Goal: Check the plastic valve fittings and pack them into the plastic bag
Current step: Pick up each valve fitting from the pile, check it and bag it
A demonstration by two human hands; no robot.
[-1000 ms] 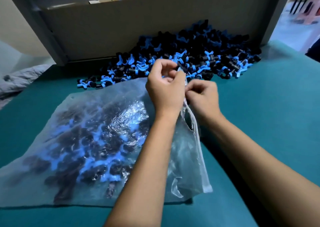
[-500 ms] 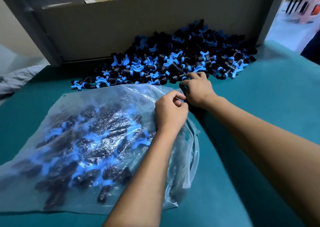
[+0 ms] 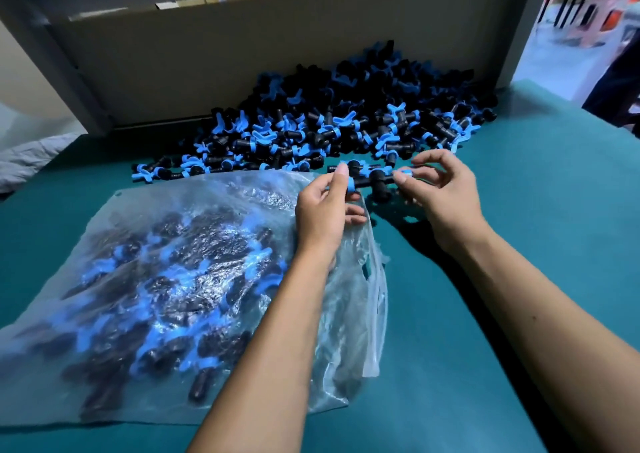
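Observation:
A clear plastic bag [image 3: 194, 279] lies flat on the teal table, holding many black valve fittings with blue handles. Its open mouth faces right, under my left forearm. My left hand [image 3: 325, 210] and my right hand [image 3: 446, 196] hold black-and-blue valve fittings [image 3: 370, 179] between their fingertips, just above the bag's far right corner. The left fingers pinch the blue-ringed end; the right fingers pinch the other end. A large pile of loose fittings [image 3: 339, 123] lies beyond the hands against the back board.
A grey board [image 3: 242, 57] stands upright behind the pile. The teal table surface [image 3: 519, 244] stretches to the right and front. A crumpled grey cloth [image 3: 31, 154] lies off the table's left edge. A doorway opens at far right.
My right hand took fittings from the pile's near edge and drew back. My left hand let go of the bag and rose to pinch the fittings' other end.

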